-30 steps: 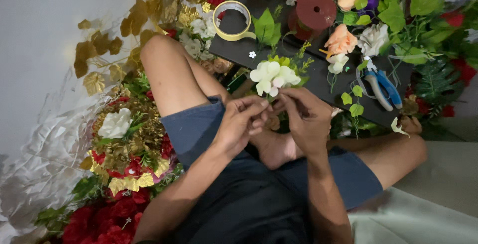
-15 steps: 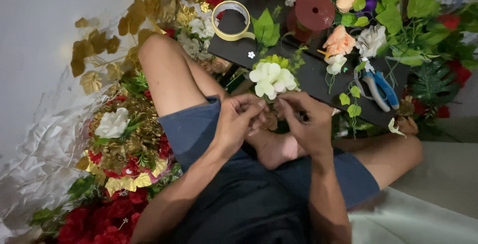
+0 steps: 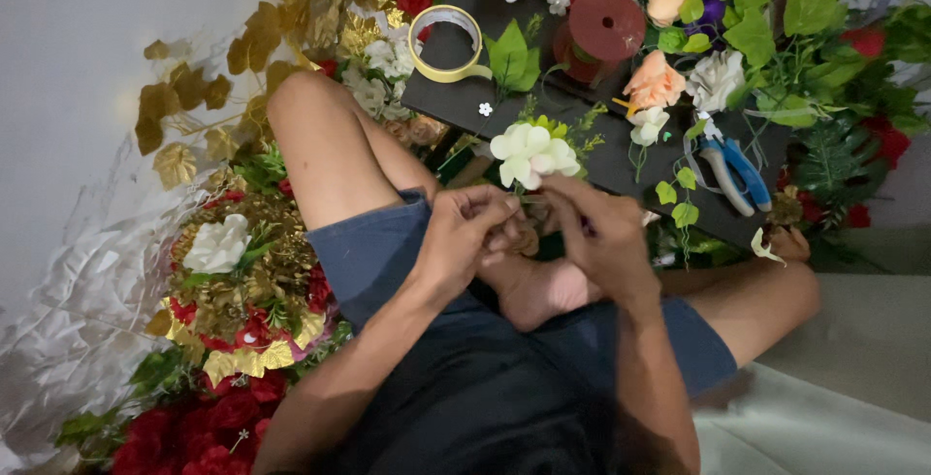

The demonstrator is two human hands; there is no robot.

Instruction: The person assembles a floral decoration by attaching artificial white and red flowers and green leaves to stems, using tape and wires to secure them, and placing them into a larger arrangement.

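I sit cross-legged on the floor. Both hands meet over my lap around the stem of a small bunch of white artificial flowers point(image 3: 531, 153) with yellow-green leaves. My left hand point(image 3: 465, 237) pinches the stem from the left, fingers curled. My right hand point(image 3: 601, 237) grips it from the right, just below the blooms. The stem itself is mostly hidden between my fingers. The blooms point away from me toward a black board point(image 3: 630, 160).
On the black board lie a roll of yellow tape point(image 3: 444, 44), a dark red spool point(image 3: 603, 29), blue-handled pliers point(image 3: 732, 174), peach and white roses point(image 3: 655, 82) and green leaves. Gold leaves point(image 3: 194, 97), a gold-and-red arrangement point(image 3: 238, 271) and red roses point(image 3: 213, 417) lie left.
The hands stay on the flower stem with only slight finger shifts. The bunch has moved very little.
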